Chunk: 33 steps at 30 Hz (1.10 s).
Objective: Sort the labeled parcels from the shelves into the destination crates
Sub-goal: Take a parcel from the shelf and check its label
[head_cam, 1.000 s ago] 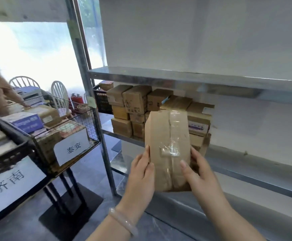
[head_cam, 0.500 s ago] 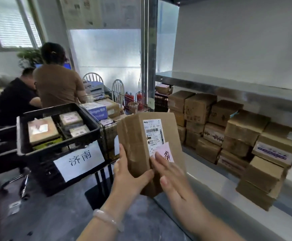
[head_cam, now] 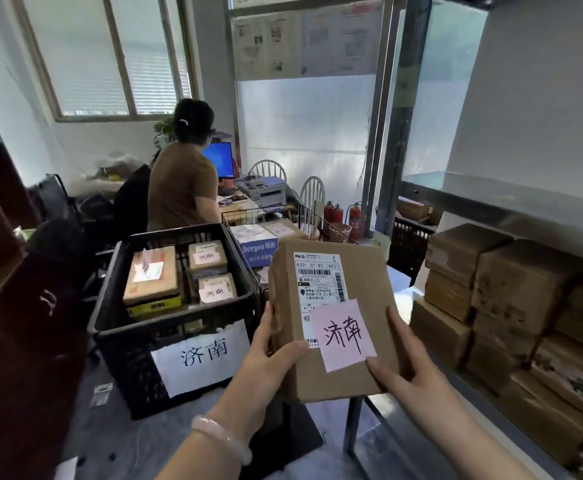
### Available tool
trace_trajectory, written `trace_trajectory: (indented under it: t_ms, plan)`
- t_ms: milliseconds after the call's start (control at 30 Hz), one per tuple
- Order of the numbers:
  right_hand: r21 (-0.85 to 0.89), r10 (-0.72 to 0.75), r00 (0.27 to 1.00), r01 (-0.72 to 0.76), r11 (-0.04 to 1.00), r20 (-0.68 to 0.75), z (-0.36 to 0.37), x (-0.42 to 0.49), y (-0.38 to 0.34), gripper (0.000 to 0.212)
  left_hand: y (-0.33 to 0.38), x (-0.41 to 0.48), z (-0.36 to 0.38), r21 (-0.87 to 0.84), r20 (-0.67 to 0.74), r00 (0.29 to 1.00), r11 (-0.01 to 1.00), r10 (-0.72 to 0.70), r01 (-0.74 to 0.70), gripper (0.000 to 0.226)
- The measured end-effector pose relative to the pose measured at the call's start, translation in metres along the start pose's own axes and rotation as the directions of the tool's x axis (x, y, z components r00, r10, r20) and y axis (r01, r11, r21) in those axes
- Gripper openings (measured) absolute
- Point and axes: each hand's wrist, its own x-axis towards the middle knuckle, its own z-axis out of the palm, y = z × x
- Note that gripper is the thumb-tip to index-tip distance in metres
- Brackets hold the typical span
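Observation:
I hold a brown cardboard parcel [head_cam: 363,275] upright in front of me, label side facing me. It carries a white shipping label and a pink note with black handwritten characters. My left hand [head_cam: 269,358] grips its lower left edge, thumb on the front. My right hand [head_cam: 408,362] grips its lower right edge. To the left stands a black plastic crate [head_cam: 117,327] with a white sign showing the same characters. Several labelled parcels lie inside it.
A wire basket [head_cam: 304,220] with boxes stands behind the black crate. Stacked brown parcels [head_cam: 512,292] fill the metal shelf [head_cam: 491,195] on the right. A person in a brown shirt [head_cam: 179,181] sits at a desk beyond the crates. Dark furniture lines the left edge.
The parcel has been turned from its taped back to its label side, and my view has swung left from the shelf toward the crates. The pink note now faces me fully.

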Motion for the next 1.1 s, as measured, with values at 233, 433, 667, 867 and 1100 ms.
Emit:
trace_trajectory:
  t_ms: [233, 433, 667, 867, 1100]
  plan:
    - [-0.023, -0.069, 0.994, 0.071, 0.997, 0.087, 0.011, 0.097, 0.003, 0.069, 0.009, 0.056, -0.003, 0.227, -0.271, 0.951, 0.97, 0.145, -0.083, 0.063]
    - [0.004, -0.148, 0.969, 0.15, 0.989, 0.198, 0.066, 0.152, 0.002, 0.064, 0.024, 0.081, -0.052, 0.398, -0.374, 0.902, 0.916, 0.215, -0.053, 0.074]
    - [-0.054, -0.159, 0.938, 0.184, 0.981, 0.308, 0.152, 0.218, -0.006, 0.072, 0.038, 0.117, -0.139, 0.461, -0.403, 0.868, 0.884, 0.289, -0.081, 0.097]
    - [-0.168, -0.151, 0.908, 0.232, 0.958, 0.391, 0.237, 0.283, -0.015, 0.091, 0.058, 0.177, -0.226, 0.567, -0.356, 0.87, 0.818, 0.342, -0.09, 0.095]
    - [-0.218, -0.1, 0.914, 0.199, 0.956, 0.393, 0.347, 0.357, -0.023, 0.088, 0.073, 0.252, -0.33, 0.603, -0.412, 0.869, 0.797, 0.275, 0.034, 0.098]
